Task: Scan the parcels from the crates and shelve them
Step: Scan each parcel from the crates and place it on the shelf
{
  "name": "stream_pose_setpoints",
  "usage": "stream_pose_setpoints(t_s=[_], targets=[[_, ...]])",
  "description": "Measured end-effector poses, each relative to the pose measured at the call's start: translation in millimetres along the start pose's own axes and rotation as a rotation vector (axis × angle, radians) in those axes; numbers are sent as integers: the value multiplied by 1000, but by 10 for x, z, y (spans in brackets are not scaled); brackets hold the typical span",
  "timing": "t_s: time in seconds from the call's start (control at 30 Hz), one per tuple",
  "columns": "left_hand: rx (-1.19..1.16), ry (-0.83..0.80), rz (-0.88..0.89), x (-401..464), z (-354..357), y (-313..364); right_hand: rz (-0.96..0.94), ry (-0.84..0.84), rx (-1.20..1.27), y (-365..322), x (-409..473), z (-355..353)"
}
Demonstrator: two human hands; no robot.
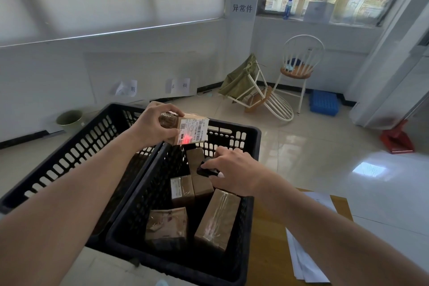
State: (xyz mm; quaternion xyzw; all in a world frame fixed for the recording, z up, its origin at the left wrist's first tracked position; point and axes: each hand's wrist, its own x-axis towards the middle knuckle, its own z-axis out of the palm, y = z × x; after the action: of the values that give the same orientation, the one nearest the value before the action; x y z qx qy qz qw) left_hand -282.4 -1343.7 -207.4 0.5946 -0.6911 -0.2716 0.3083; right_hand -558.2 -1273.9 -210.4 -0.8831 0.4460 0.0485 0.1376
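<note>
— Where's the parcel?

— Centre of the frame: my left hand (pixel 155 126) grips a small brown parcel (pixel 185 129) above the far rim of the right crate (pixel 251 195), fingers curled over its top, thumb beneath. A red scan light sits on its white label (pixel 191 131).

— And the other hand?

— My right hand (pixel 234 168) is just below, fingers wrapped round a black scanner (pixel 207 170) aimed up at the label.

— What else is around?

— More taped parcels (pixel 217 218) lie in that crate. A second black crate (pixel 69 146) touches it on the left. White papers (pixel 301 260) lie lower right, a white chair (pixel 299 69) upper right.
</note>
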Motion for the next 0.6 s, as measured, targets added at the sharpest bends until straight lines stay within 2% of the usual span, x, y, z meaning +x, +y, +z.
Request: stream_pose_setpoints(t_s=[0.4,0.6], targets=[[16,37,16,6,9,25,-19,7,81,61,-2,30],[-121,90,-61,-96,-24,103,16,101,254,110,50,127]])
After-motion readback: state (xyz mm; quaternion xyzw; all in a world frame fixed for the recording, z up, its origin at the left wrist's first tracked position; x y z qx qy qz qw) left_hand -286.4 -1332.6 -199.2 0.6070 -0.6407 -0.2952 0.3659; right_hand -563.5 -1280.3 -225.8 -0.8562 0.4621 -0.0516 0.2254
